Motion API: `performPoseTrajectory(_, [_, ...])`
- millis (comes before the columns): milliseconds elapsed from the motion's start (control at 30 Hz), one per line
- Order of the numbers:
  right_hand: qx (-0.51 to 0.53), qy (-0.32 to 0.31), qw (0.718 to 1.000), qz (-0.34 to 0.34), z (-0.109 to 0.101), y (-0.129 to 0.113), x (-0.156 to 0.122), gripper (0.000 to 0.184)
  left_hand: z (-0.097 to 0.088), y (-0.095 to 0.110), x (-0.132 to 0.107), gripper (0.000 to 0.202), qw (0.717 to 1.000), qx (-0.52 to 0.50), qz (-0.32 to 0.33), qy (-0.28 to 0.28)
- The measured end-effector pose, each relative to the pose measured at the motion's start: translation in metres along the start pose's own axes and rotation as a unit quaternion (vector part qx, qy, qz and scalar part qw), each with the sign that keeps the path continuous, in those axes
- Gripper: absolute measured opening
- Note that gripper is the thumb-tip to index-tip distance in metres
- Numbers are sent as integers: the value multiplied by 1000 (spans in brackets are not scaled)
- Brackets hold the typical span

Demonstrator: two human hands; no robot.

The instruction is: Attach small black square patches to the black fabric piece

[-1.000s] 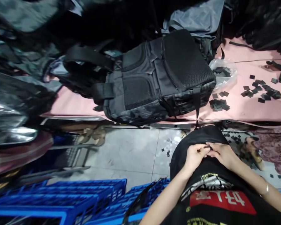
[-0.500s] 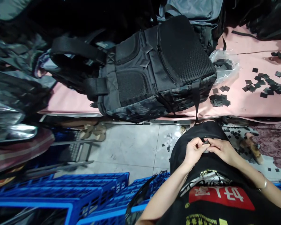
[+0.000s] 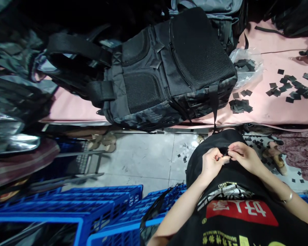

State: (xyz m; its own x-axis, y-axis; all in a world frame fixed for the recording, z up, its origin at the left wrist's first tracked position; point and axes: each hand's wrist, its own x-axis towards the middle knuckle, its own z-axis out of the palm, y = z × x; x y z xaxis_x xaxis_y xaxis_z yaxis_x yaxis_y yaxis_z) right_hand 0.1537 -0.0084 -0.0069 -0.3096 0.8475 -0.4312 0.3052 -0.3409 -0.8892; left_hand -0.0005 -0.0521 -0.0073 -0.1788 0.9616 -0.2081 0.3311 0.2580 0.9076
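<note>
You have a small piece in front of you, pinched by your left hand; your right hand keeps its fingertips close to it (if they also grip it, I cannot tell). This piece seems unfinished. Many dark squares lie loose on the bench, near the backpack; finished ones I cannot identify.

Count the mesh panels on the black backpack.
3: near small panel and far small panel, both beside the shoulder straps; large panel toward the opposite end. The backpack's underside is hidden.
</note>
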Motion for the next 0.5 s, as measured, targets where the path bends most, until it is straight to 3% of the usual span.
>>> performPoseTrajectory(200, [138, -90, 980, 111, 10, -5, 1, 45, 1, -4, -1, 21, 994, 91, 59, 26])
performPoseTrajectory(500, [199, -78, 964, 158, 15, -11, 0, 43, 3, -7, 0, 18, 988, 117, 91, 52])
